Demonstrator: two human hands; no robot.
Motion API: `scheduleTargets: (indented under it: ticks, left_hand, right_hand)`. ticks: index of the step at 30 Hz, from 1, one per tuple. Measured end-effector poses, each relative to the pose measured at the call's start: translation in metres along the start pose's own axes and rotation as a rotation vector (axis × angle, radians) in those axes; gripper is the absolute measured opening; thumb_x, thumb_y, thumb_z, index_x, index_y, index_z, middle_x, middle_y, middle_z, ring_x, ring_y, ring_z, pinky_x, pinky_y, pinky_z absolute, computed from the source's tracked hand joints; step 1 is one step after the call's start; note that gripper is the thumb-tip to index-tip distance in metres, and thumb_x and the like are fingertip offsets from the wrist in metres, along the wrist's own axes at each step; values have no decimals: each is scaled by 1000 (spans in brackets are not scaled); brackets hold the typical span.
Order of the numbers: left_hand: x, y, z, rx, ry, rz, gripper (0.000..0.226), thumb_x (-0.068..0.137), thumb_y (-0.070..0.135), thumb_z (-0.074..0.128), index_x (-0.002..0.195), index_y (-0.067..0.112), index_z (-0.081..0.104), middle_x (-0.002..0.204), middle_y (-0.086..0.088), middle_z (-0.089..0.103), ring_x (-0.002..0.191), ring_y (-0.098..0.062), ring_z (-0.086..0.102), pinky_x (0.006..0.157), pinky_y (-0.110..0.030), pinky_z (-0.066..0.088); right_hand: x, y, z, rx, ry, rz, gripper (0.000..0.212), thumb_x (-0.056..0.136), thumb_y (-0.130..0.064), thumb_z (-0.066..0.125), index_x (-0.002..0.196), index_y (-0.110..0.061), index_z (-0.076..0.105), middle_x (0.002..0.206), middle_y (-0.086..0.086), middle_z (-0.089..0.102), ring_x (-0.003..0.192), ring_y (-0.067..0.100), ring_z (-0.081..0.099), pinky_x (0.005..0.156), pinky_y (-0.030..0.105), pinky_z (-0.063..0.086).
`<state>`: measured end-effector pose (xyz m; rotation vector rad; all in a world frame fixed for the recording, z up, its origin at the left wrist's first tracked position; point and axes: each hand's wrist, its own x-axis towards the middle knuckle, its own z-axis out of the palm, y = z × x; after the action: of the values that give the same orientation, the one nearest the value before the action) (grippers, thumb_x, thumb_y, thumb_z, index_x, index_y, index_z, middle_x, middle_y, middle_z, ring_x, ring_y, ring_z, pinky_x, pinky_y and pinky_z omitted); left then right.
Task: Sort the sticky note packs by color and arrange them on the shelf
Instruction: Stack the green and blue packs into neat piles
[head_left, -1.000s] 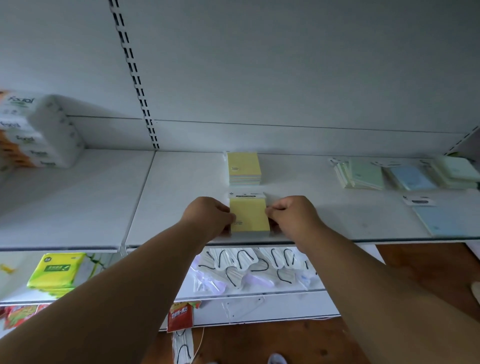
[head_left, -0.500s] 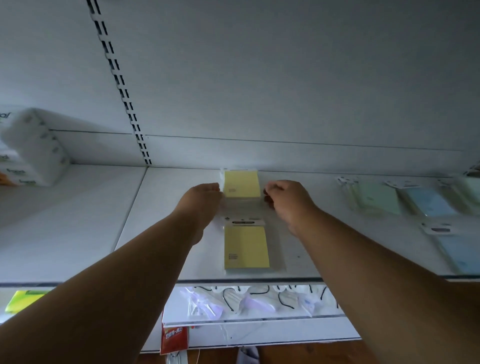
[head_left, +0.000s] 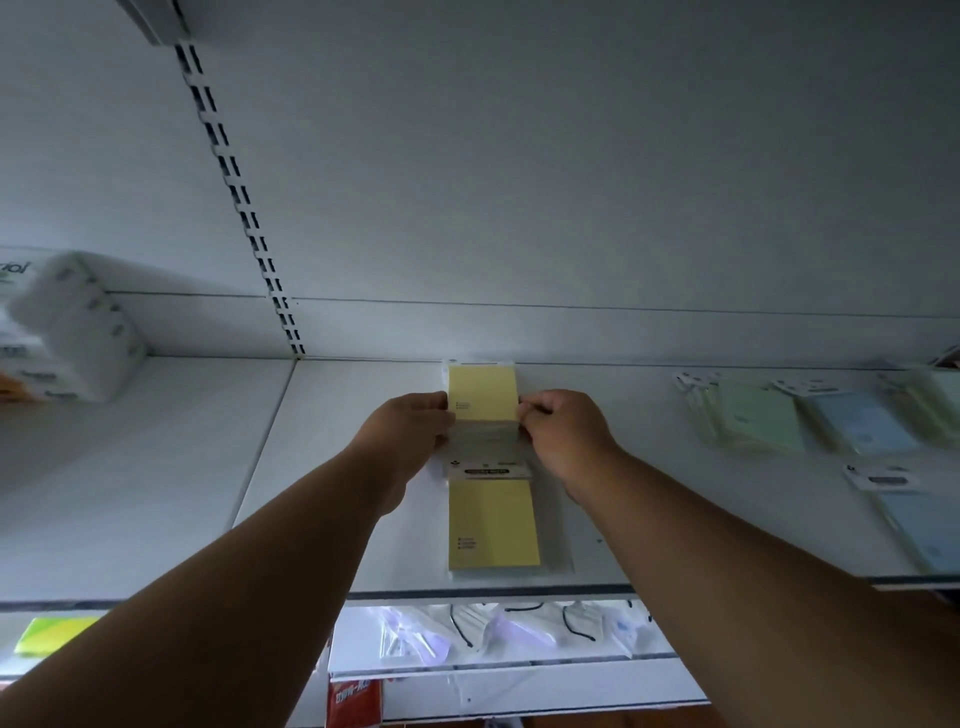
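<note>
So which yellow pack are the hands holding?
The far yellow pack by the back wall, held between both hands. The near yellow pack lies untouched at the shelf's front edge.

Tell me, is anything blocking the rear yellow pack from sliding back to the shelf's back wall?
Nothing visible. The rear yellow pack, held between left hand and right hand, already sits near the back wall.
</note>
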<state>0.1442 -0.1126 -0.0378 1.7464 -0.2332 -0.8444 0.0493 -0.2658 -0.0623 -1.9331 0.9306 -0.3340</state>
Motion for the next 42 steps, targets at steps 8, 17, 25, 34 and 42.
scheduleTargets:
  ticks: [8,17,25,34,42]
  left_hand:
    - [-4,4,-5,60,-44,-6,24,92,8,54,82,21,72,106,-14,70,103,-28,64,100,-48,50]
    - [-42,8,-1,331,262,182,45,93,9,49,138,12,52,137,-6,56,124,-24,52,98,-26,39]
    - [-79,16,58,492,215,461,35,88,13,50,119,22,65,121,2,63,107,-16,58,88,-21,37]
    - [-47,26,183,422,130,373,30,88,15,56,115,23,68,116,6,67,104,-15,61,90,-24,45]
    - [-8,40,282,573,79,182,21,89,17,44,95,12,63,95,-5,62,78,-18,54,65,-30,47]
  right_hand:
    - [1,-6,4,47,41,92,20,87,-19,66,99,-5,74,100,15,73,94,32,68,89,49,55]
    - [-33,-11,-26,-114,119,36,18,88,-16,54,83,-16,71,86,6,68,83,24,62,74,28,47]
    - [-75,13,-83,-178,218,-25,23,91,-26,57,105,-15,71,109,4,71,103,23,64,92,33,50]
    - [-40,80,-188,-249,297,-4,24,90,-25,58,108,-14,70,109,2,70,101,22,64,86,27,47]
    - [14,114,-245,-380,253,81,35,88,-27,58,119,-11,64,120,10,63,109,30,59,85,29,44]
